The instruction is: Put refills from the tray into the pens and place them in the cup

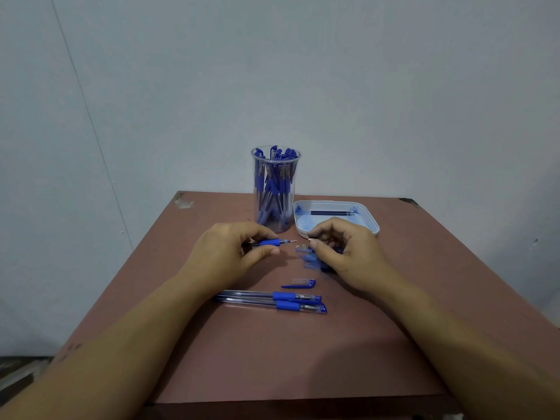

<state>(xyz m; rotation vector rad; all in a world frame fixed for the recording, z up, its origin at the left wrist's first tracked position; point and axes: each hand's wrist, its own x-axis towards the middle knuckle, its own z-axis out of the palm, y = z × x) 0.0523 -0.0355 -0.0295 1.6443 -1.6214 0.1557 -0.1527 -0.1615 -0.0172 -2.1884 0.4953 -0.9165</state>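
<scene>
Head view. Left hand (233, 253) pinching blue-gripped clear pen (272, 242), tip bared, pointing right. Right hand (342, 253) curled over blurred blue parts, exact grasp unclear. 1 dark refill (331, 213) left in white plastic tray (371, 221) near desk's far edge, beside pen-filled clear cup (275, 189). 2 capped pens (272, 301) and loose blue cap (298, 284) mid-desk. Step, judged: closing up pen. Next: cap on, drop into cup.

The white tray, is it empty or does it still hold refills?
Not empty: the tray holds at least one dark refill; the right hand hides its near side.
</scene>
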